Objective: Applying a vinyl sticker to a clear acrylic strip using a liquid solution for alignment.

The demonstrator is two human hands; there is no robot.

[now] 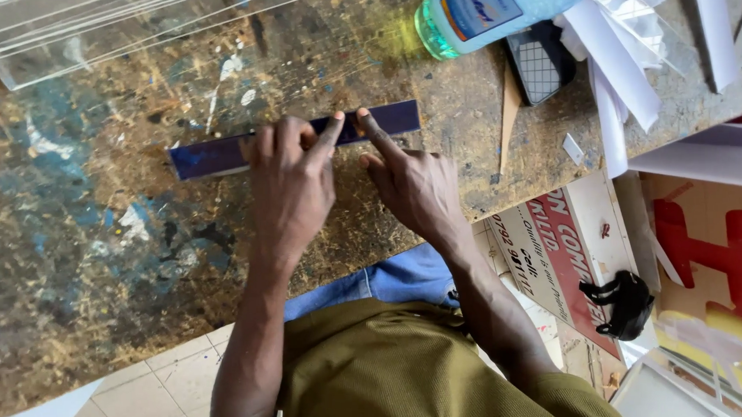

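A long, narrow dark blue strip (209,157) lies flat on the paint-stained wooden workbench (85,259). My left hand (292,182) rests over its middle, fingers curled on the strip and the forefinger stretched along its top edge. My right hand (411,182) sits just beside it, forefinger tip pressed on the strip close to the left forefinger. Both hands press the strip down; neither lifts it. The middle of the strip is hidden under my fingers.
Clear acrylic sheets (110,28) lie at the bench's far left. A green-capped plastic bottle (479,11), a dark phone (540,60) and white paper strips (621,76) sit at the far right. Below the bench edge stand a red-and-white sign board (566,251) and a black object (625,302).
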